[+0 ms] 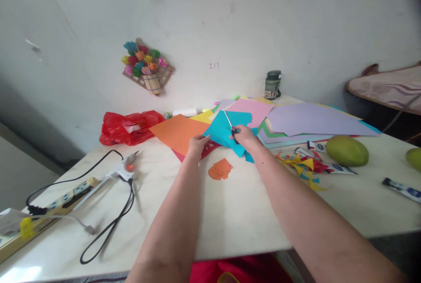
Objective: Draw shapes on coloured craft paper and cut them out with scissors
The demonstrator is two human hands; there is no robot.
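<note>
A sheet of blue paper (219,126) is held up over the table's middle, with notches cut in its right edge. My left hand (197,144) pinches it at its lower left corner. In my right hand (245,136) is a pair of scissors (234,134), fingers wrapped round the dark handles, blades pointing up and away across the blue sheet. Whether the blades are apart cannot be made out. Behind my left hand lies a sheet of orange paper (176,130), with red paper (177,153) showing under it. Cut orange paper pieces (221,169) rest nearer to me.
Coloured sheets (315,116) are piled at the back right. Yellow scraps (301,165), glue tubes (340,169) and a green mango (347,150) lie right. At left are a glue gun (126,168) with its cord, a power strip (66,199) and a red plastic bag (113,129). A tumbler (272,85) stands behind.
</note>
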